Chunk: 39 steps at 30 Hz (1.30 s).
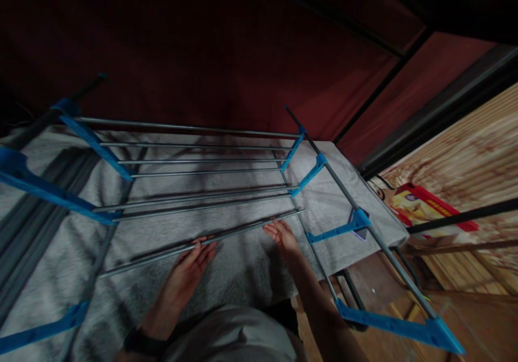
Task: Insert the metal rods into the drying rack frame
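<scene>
My left hand (pixel 193 260) is closed around a thin grey metal rod (pixel 238 232), thumb on top and fingers below. Farther right along the same rod, my right hand (pixel 282 236) grips it between thumb and fingertips. The rod slants across the inside of a rack frame, its left end near the left grey tube (pixel 104 246) and its right end by the right inner tube (pixel 309 248). Blue plastic brackets join the tubes, among them a right middle bracket (pixel 339 231) and a left bracket (pixel 52 196). Several rods span the far brackets, including the rearmost rod (pixel 186 126).
A grey cloth (pixel 243 265) covers the surface under the rack. Several dark grey tubes (pixel 48 205) lie at the left. A small dark packet (pixel 360 226) rests behind a right bracket. Red fabric (pixel 202 54) hangs at the back, and a red-and-yellow package (pixel 429 205) is at the right.
</scene>
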Tool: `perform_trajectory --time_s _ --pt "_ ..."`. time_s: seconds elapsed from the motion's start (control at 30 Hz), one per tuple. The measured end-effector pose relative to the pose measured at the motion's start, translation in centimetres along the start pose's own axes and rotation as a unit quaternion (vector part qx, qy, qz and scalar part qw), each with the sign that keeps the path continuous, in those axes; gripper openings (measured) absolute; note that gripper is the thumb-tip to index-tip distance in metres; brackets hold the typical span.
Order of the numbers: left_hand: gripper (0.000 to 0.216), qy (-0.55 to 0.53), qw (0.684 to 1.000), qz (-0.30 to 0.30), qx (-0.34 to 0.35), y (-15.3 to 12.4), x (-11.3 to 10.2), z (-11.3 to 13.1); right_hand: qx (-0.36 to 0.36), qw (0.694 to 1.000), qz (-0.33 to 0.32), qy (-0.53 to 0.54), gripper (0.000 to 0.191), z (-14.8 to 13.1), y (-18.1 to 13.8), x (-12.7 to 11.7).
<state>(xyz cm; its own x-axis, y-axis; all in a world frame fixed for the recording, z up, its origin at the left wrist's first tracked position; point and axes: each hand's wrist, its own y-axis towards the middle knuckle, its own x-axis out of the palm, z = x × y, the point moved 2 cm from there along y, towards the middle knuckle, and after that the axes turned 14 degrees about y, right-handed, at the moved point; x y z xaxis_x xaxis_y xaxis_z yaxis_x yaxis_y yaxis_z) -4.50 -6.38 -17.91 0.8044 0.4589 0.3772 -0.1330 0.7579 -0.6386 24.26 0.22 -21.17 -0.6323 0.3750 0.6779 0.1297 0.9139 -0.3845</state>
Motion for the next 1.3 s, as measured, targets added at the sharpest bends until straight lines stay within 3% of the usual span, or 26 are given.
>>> perform_trajectory --time_s 0.1,0.27,0.4,0.63,0.77,0.9,1.1,1.3 --pt "0.012 0.004 1.0 -0.01 0.027 -0.4 0.6 0.5 -0.011 1.0 0.017 0.012 0.034 -0.4 0.0 0.1" --pt "0.028 0.015 0.995 -0.002 0.102 -0.9 0.8 2.0 -0.03 0.996 0.087 0.011 0.026 -1.2 0.1 0.3" --pt "0.037 0.049 0.987 -0.001 0.155 -1.9 1.4 2.7 0.004 0.994 0.11 0.024 0.02 -0.6 -0.9 1.0" --pt "0.048 0.149 0.955 -0.041 0.253 -3.9 4.4 2.6 0.109 0.99 0.076 0.055 0.01 2.9 -4.5 3.0" --pt "0.056 0.122 0.96 -0.072 0.243 -4.3 5.5 2.1 0.125 0.988 0.055 0.067 0.011 3.5 -5.8 4.4" --pt "0.05 0.092 0.967 -0.108 0.209 -4.3 6.7 1.0 0.101 0.992 0.045 0.064 0.016 2.5 -6.1 4.7" --pt "0.041 0.045 0.977 -0.147 0.15 -4.3 8.6 -1.4 0.072 0.993 0.083 0.033 0.012 0.8 -6.1 1.5" --pt "0.037 0.098 0.969 -0.18 0.14 -5.6 10.1 -3.0 0.096 0.986 0.137 0.017 0.006 -0.5 -7.6 -1.7"
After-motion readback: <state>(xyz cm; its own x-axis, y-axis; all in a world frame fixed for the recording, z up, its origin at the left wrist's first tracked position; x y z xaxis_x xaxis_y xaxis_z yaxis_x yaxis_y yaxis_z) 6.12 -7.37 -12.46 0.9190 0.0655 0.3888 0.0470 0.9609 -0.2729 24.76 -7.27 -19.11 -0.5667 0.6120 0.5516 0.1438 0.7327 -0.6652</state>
